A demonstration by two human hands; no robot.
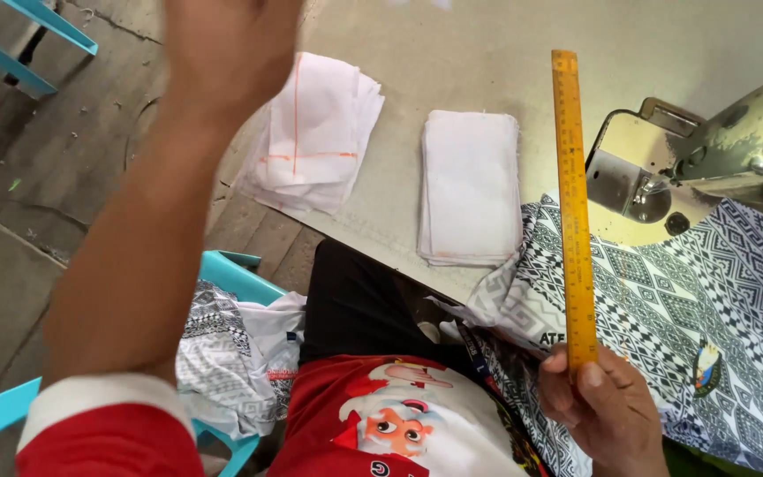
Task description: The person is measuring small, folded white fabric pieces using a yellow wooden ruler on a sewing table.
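The right hand [607, 406] pinches the lower end of a yellow ruler [574, 208], thumb pressed on its face — its long axis runs away from the person, over the patterned cloth [699, 300] at the table's [452, 53] near edge. The left hand [222, 44] is raised and blurred; its fingers cannot be read, above the marked white stack [315, 132].

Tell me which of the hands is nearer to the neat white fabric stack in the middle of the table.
Probably the right hand, though neither touches it. It holds the yellow ruler below and right of the neat white stack. The left hand is raised, blurred, up left of it.
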